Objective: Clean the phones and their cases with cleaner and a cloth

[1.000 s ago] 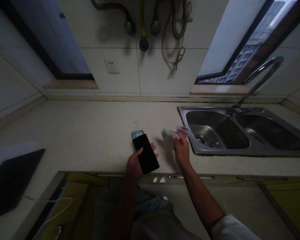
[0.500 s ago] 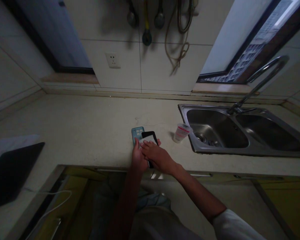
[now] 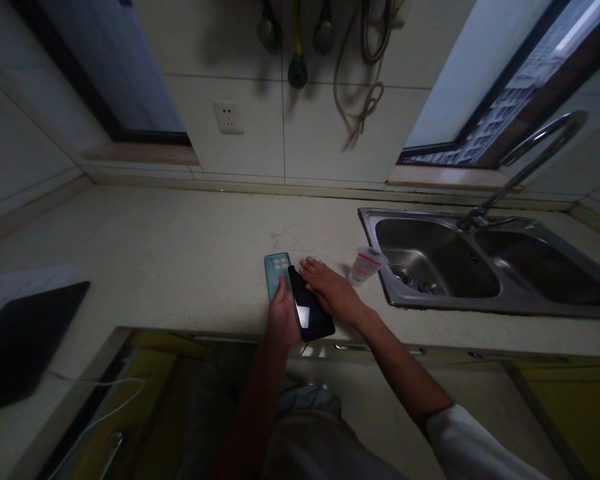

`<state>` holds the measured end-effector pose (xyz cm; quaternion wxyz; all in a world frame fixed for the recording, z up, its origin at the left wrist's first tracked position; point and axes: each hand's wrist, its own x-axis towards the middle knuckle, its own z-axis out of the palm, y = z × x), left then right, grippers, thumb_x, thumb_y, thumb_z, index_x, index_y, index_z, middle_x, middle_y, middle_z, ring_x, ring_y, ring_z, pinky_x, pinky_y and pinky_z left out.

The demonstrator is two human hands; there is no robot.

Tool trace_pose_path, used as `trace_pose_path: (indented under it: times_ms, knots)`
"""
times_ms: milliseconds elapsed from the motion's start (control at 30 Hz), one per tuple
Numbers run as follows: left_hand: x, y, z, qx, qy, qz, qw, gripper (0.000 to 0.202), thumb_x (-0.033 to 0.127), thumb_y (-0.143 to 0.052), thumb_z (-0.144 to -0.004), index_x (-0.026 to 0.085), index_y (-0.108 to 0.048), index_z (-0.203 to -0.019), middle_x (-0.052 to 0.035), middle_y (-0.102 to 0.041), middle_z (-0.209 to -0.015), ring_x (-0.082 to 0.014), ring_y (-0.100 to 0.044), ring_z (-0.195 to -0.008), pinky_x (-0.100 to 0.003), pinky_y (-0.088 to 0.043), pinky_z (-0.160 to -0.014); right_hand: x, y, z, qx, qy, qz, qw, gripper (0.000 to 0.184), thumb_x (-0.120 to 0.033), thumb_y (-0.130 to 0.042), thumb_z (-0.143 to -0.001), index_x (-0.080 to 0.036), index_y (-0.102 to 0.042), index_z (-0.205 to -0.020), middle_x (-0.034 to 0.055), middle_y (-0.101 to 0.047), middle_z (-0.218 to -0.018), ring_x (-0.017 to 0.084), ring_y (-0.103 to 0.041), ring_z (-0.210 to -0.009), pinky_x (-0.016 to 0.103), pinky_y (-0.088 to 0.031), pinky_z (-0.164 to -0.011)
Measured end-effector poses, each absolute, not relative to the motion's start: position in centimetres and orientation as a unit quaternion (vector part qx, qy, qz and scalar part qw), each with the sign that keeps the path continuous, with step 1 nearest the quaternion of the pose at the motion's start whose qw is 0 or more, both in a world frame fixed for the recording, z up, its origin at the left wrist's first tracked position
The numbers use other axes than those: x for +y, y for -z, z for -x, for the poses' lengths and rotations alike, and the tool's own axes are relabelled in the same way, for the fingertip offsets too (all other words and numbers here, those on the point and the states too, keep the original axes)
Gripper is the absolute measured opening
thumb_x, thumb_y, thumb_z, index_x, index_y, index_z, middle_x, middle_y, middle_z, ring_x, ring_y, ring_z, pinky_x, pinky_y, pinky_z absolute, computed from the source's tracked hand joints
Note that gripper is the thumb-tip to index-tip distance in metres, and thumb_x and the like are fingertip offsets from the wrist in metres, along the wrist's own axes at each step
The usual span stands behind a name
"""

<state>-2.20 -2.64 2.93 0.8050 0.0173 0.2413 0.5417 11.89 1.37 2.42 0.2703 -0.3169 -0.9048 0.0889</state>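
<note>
My left hand lies over the lower end of a teal phone case; whether it grips, I cannot tell. My right hand rests open and flat on the worktop, apart from the left, its fingertips just beside a black smartphone, which lies between the hands, touching the case. Nearby: a small plastic cup with a red-striped label, standing beside the rim of a steel double sink.
</note>
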Motion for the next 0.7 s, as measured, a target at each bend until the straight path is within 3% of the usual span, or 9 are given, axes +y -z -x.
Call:
trace_pose_path:
  times_ms: [167, 300, 500, 700]
  knots:
    - [-2.1, -3.2, 3.4, 0.259, -0.555, -0.008, 0.791, 0.057, 0.049, -0.036, -0.099, 0.012, -0.053, -0.140, -0.0171, -0.067, -0.124, -0.0290, -0.062, -0.120, -0.047, -0.048, -0.104, -2.7, -2.2, -10.8, -0.948, -0.082, 0.231, 0.203, 0.052, -0.016, -0.048, -0.094, -0.012, -0.045, -0.146, 0.0144, -0.046, -0.152, 0.024, -0.028, -0.149, 0.053, -0.026, -0.122]
    - [-2.1, -3.2, 4.1, 0.268, -0.591, -0.031, 0.760, 0.059, 0.052, -0.035, -0.099, 0.014, -0.050, -0.142, -0.0185, -0.062, -0.133, -0.0291, -0.060, -0.123, -0.049, -0.050, -0.101, -6.1, -1.4, -12.2, -0.958, -0.079, 0.175, 0.211, 0.048, -0.016, -0.047, -0.095, -0.012, -0.048, -0.143, 0.0107, -0.050, -0.149, 0.020, -0.027, -0.149, 0.048, -0.026, -0.123]
    - [-2.4, -2.7, 3.0, 0.267, -0.616, -0.040, 0.740, 0.058, 0.053, -0.037, -0.098, 0.016, -0.054, -0.139, -0.0179, -0.065, -0.129, -0.0319, -0.057, -0.127, -0.053, -0.044, -0.106, -6.0, -0.3, -14.8, -0.871, -0.143, 0.291, 0.368, 0.048, -0.017, -0.042, -0.098, -0.020, -0.047, -0.146, 0.0108, -0.050, -0.148, 0.021, -0.039, -0.144, 0.050, -0.036, -0.118]
    - [-2.5, -1.6, 1.7, 0.307, -0.601, -0.021, 0.738, 0.049, 0.049, -0.051, -0.093, 0.018, -0.061, -0.130, -0.0145, -0.072, -0.114, -0.0323, -0.064, -0.116, -0.053, -0.046, -0.104, -5.2, -1.5, -12.6, -0.593, -0.409, 0.448, 0.529, 0.038, -0.041, -0.053, -0.098, -0.025, -0.064, -0.131, 0.0056, -0.061, -0.138, 0.026, -0.053, -0.133, 0.049, -0.039, -0.115]
